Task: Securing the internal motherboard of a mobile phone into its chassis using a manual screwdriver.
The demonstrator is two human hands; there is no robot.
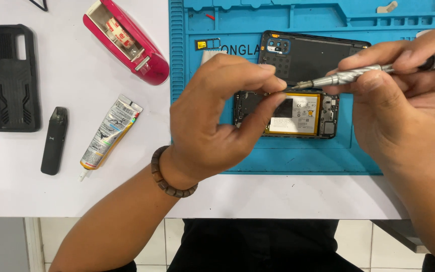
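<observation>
Nearest, the left hand (212, 116), a brown bead bracelet (169, 181) on its wrist, pinches thumb and forefinger nearly shut at the tip of a slim knurled silver screwdriver (348, 75), likely on a tiny screw I cannot see. Curled fingers of the right hand (404, 100) grip the shaft. Screw handling seems in hand; seating the tip calls for steadiness. Below, on the blue silicone mat (187, 75), lies an opened black smartphone (293, 113), its yellow-edged battery exposed.

On the white table (76, 75) to the left of a blue mat (308, 156) lie a black phone case (10, 78), a slim black device (54, 141), a glue tube (111, 132) and a red tape dispenser (127, 41), none touching.
</observation>
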